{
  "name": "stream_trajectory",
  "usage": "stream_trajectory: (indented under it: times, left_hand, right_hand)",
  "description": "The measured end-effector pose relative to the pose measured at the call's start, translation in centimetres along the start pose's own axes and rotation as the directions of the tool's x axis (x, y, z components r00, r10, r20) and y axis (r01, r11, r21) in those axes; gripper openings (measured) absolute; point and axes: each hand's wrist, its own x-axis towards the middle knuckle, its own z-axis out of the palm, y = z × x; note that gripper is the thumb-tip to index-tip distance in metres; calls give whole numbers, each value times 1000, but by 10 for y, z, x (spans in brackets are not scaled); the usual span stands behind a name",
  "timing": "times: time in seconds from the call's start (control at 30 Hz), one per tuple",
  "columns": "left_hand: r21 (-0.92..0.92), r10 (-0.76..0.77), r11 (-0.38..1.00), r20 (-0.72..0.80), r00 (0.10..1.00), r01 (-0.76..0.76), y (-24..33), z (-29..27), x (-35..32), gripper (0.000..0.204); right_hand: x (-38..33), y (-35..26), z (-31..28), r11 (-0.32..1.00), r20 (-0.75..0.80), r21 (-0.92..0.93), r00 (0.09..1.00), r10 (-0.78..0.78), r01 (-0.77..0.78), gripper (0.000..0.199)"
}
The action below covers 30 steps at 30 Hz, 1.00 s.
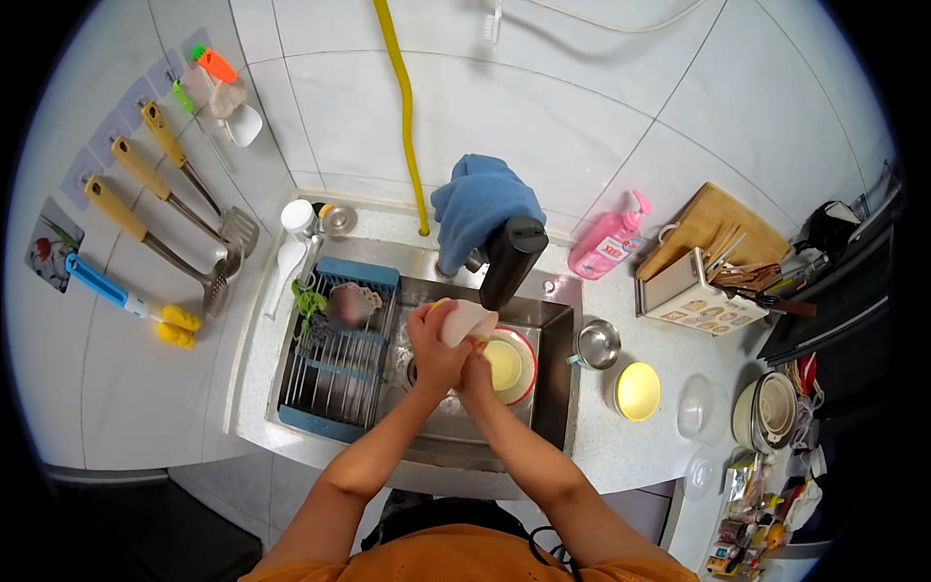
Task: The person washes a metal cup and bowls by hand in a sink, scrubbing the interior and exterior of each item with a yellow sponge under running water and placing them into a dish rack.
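Over the steel sink [456, 415], both of my hands are closed around a small whitish bowl [467, 323], tilted on its side. My left hand [432, 347] wraps its left side. My right hand [476, 371] grips it from below, its fingers partly hidden by the bowl. A trace of yellow shows at the fingers of each hand; I cannot make out what it is. Just right of my right hand, a yellow bowl [502, 366] rests inside a white dish with a red rim [529, 361]. The black faucet [514, 260] stands beyond my hands, a blue cloth [485, 199] draped behind it.
A blue-ended drying rack [354, 270] with some greens [308, 303] spans the sink's left side. On the right counter are a metal cup [597, 344], a yellow bowl [638, 391], a pink pump bottle [609, 241] and a chopstick holder [700, 296]. Utensils [145, 233] hang left.
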Motion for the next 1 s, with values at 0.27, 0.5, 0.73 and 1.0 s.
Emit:
stream_trajectory:
  times: [0.27, 0.5, 0.73, 1.0]
  left_hand:
    - [-160, -50, 984, 182, 982, 79, -52, -11, -16, 74]
    - [-15, -53, 997, 496, 867, 70, -46, -22, 7, 81]
    - [65, -7, 998, 326, 945, -15, -46, -5, -4, 74]
    - [-22, 29, 999, 84, 996, -27, -27, 8, 3, 61]
  right_hand:
    - [20, -47, -32, 605, 246, -699, 923, -296, 380, 19]
    - [-7, -101, -4, -483, 823, -567, 457, -337, 667, 22]
    - [-1, -107, 6, -662, 937, -345, 287, -201, 665, 28]
    - [33, -31, -26, 755, 130, -454, 873, -469, 473, 17]
